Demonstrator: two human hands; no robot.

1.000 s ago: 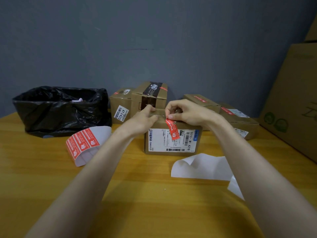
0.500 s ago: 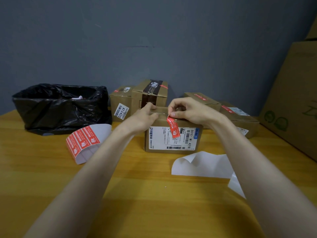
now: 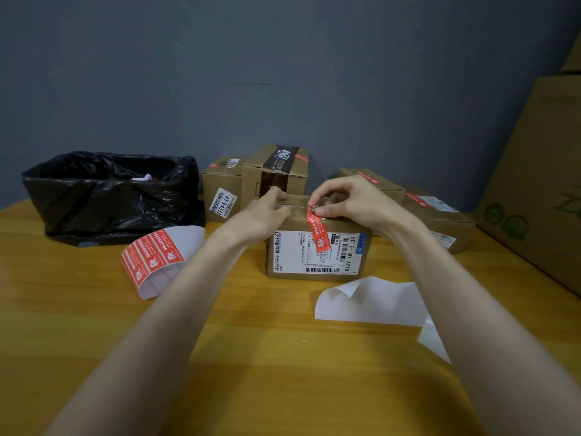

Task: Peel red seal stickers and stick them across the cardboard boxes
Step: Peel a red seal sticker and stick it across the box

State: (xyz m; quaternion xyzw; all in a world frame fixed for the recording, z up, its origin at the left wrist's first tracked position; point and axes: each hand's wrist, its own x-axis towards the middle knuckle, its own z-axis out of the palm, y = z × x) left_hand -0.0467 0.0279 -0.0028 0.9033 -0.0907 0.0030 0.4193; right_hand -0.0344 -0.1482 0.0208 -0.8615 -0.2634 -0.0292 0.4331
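Frame centre: right hand (image 3: 352,204) pinches red seal sticker (image 3: 318,228) at shipping box (image 3: 314,253) top edge; left hand (image 3: 267,212) flat, bracing lid. Advice: smooth sticker across seam, press outward.

Box top (image 3: 300,201): mostly hidden under both hands.
Seal sticker (image 3: 318,230): upper end covered by right hand (image 3: 349,204) fingertips.
Shipping label (image 3: 317,253): print too small.
Big carton (image 3: 540,184): right of hands, cut off by edge.

Matt brown cardboard box (image 3: 317,247) at centre, white paper label on front; glossy red seal sticker (image 3: 318,229) across top edge. Smooth, faintly shiny wooden table (image 3: 251,357). Crinkled glossy black plastic bag (image 3: 110,193) at left.
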